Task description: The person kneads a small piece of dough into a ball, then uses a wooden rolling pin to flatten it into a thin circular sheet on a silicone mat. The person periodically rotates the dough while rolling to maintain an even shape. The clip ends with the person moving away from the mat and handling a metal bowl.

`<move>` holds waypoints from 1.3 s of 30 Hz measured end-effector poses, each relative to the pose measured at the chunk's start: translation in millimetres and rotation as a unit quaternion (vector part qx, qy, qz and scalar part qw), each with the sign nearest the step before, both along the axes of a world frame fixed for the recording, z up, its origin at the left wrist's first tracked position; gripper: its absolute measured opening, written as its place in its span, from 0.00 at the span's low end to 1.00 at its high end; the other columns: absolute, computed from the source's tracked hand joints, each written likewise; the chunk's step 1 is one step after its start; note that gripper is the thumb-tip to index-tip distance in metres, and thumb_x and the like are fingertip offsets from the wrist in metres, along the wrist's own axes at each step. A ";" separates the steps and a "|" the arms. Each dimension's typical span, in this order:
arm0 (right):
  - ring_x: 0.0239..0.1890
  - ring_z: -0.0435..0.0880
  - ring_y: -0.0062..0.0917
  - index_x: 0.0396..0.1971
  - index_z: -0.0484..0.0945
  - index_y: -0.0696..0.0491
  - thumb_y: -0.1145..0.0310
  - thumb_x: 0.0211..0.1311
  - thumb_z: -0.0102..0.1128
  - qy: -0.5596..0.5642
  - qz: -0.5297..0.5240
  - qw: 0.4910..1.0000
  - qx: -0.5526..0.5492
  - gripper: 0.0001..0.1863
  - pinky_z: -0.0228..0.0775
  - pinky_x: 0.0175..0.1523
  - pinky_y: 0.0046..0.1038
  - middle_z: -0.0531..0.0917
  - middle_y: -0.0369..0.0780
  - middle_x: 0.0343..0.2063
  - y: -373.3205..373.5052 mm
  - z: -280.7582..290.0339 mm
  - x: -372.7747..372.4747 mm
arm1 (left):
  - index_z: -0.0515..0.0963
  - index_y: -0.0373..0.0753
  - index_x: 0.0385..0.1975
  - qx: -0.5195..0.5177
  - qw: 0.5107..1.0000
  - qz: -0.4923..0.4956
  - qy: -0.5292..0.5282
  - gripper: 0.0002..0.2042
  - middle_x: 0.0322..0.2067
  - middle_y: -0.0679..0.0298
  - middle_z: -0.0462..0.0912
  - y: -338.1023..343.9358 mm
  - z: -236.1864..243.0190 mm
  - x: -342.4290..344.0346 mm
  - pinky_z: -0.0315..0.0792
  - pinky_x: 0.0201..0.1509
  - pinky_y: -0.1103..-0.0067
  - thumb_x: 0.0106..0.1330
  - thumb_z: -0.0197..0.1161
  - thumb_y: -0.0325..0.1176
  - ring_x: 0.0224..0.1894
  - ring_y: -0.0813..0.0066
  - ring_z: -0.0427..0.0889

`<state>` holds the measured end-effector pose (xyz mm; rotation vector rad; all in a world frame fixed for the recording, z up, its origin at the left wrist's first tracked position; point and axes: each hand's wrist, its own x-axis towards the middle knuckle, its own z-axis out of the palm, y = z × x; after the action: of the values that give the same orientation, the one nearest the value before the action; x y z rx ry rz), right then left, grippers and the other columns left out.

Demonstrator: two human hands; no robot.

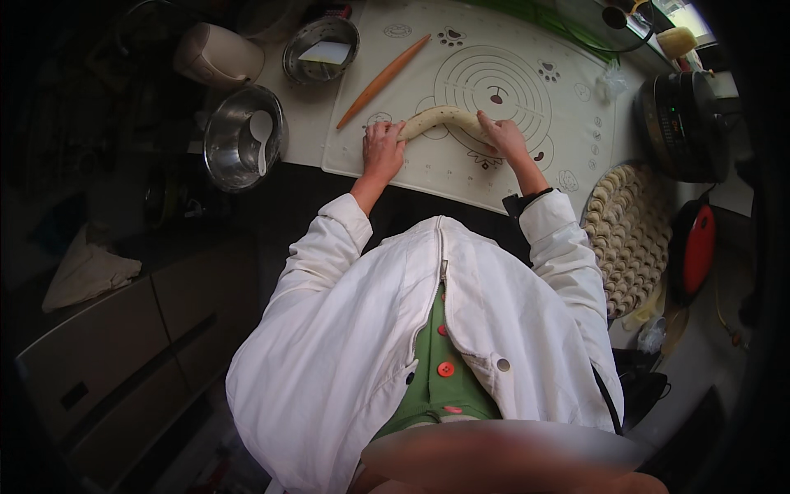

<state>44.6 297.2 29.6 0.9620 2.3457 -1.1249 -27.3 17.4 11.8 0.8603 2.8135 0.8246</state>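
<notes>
A thick, pale rope of dough [443,116] arches across a white printed pastry mat [461,185]. My left hand [383,150] is closed round its left end, fingers curled over it. At the other end my right hand [504,138] grips the dough, thumb up along its far side. Its right end is partly hidden by that hand. Beyond my left hand a tapered wooden rolling pin [383,81] lies slantwise on the mat, touched by neither hand.
Left of the mat stand a metal bowl with a white spoon [261,128], a smaller metal bowl [290,64] and a pale appliance [216,56]. On the right are a round tray packed with dumplings [629,239], a black cooker [679,123] and a red-and-black pan [699,247].
</notes>
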 end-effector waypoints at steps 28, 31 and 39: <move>0.15 0.76 0.22 0.33 0.81 0.57 0.41 0.67 0.47 0.037 -0.210 0.955 -0.205 0.30 0.68 0.20 0.23 0.82 0.39 0.23 4.7 -9.6 -11.2 | 0.75 0.46 0.55 0.111 0.989 -0.093 0.023 0.24 0.50 0.63 0.79 78.2 -16.6 -11.8 0.64 0.61 0.66 0.56 0.63 0.24 0.56 0.62 0.74; 0.15 0.80 0.26 0.34 0.81 0.61 0.39 0.67 0.47 0.137 -0.181 0.959 -0.170 0.34 0.74 0.22 0.26 0.82 0.41 0.23 0.9 -11.3 -14.9 | 0.75 0.46 0.54 0.131 0.987 -0.094 0.014 0.23 0.50 0.63 0.79 77.6 -16.0 -13.7 0.64 0.61 0.67 0.55 0.64 0.25 0.55 0.62 0.74; 0.23 0.83 0.28 0.38 0.80 0.60 0.29 0.65 0.33 0.053 -0.196 0.962 -0.183 0.44 0.76 0.24 0.27 0.82 0.42 0.24 12.0 1.8 -41.4 | 0.74 0.46 0.54 0.143 0.983 -0.118 -0.012 0.25 0.50 0.62 0.79 75.3 -18.9 -14.6 0.64 0.60 0.68 0.53 0.65 0.24 0.54 0.61 0.75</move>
<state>3.2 309.2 31.4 1.2780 1.9603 -1.7279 -41.9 92.7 -7.1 1.1842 2.5406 1.2064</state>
